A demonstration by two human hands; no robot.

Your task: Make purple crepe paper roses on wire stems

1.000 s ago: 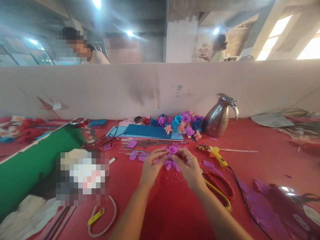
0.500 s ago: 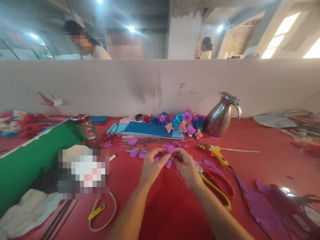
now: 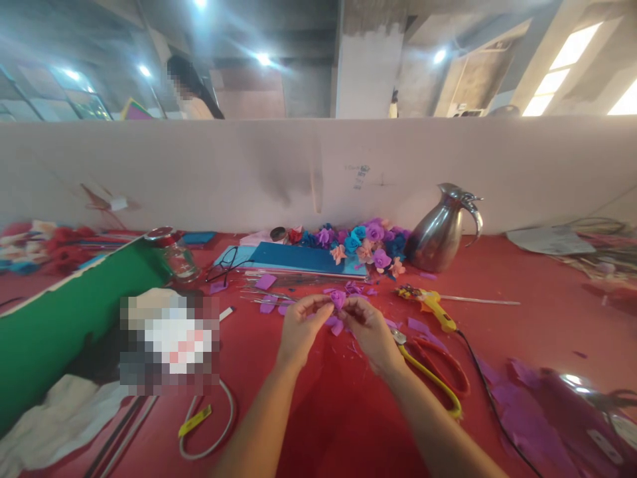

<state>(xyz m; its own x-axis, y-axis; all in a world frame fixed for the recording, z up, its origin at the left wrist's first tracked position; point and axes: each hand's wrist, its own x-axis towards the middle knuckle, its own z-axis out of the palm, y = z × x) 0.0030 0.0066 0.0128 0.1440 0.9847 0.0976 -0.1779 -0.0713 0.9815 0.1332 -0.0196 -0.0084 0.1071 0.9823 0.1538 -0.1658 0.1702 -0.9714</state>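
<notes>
Between both hands, above the red table (image 3: 318, 425), is a small purple paper flower (image 3: 338, 299). My left hand (image 3: 302, 326) pinches its left side with thumb and forefinger. The fingers of my right hand (image 3: 367, 330) close on its right side. Purple paper pieces (image 3: 336, 325) lie just below and behind the hands. To the right rest scissors (image 3: 435, 372) with red and yellow handles and a yellow glue gun (image 3: 436, 312). Behind the hands, finished blue, purple and pink flowers (image 3: 374, 242) are heaped beside blue sheets (image 3: 293, 257).
A steel jug (image 3: 440, 229) stands at the back right. On the left are a glass jar (image 3: 176, 257), a green panel (image 3: 74, 332) and a cable loop (image 3: 231, 418). Eyeglasses (image 3: 227, 265) lie near the sheets. Beyond the partition (image 3: 223, 172) is a person (image 3: 202, 99).
The flower is turned slightly between my fingers, while both hands keep nearly the same place. Beyond the partition, one person has leaned right and another has mostly gone from view.
</notes>
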